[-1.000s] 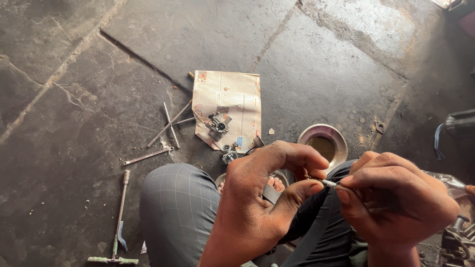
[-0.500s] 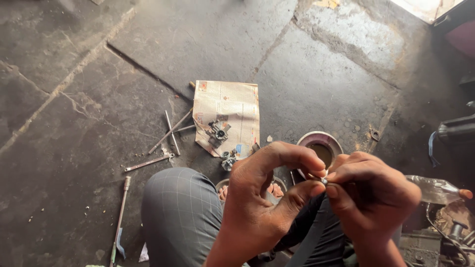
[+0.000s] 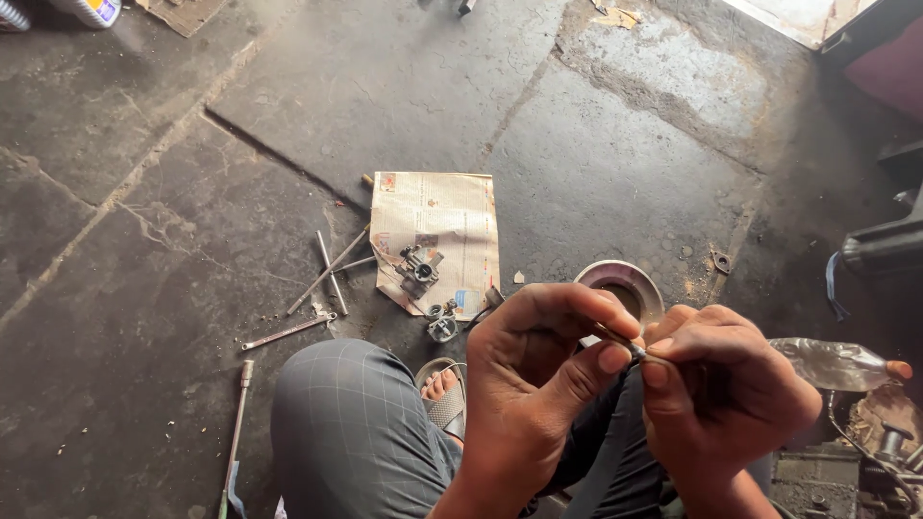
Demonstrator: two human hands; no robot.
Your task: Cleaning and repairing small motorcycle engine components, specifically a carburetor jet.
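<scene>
Both hands pinch thin metal pin (image 3: 630, 348), mid-fitting.
Left hand (image 3: 538, 384) & right hand (image 3: 731, 394) clenched on it, above grey metal bowl (image 3: 588, 276); nxt likely needs steady alignment.

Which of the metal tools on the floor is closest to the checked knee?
The long rod lying left of the knee; the other rods lie farther up, by the newspaper.

newspaper (image 3: 445, 219), carburetor (image 3: 419, 270), bowl (image 3: 625, 287), spanner (image 3: 286, 332)

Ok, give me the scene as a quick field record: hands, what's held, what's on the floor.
left hand: pinching a thin metal part with the fingertips
right hand: pinching the same part from the other side
newspaper: flat on the stone floor, carburetor lying on it
rods and wrench: left of the newspaper
bowl: round, beyond the hands
</scene>
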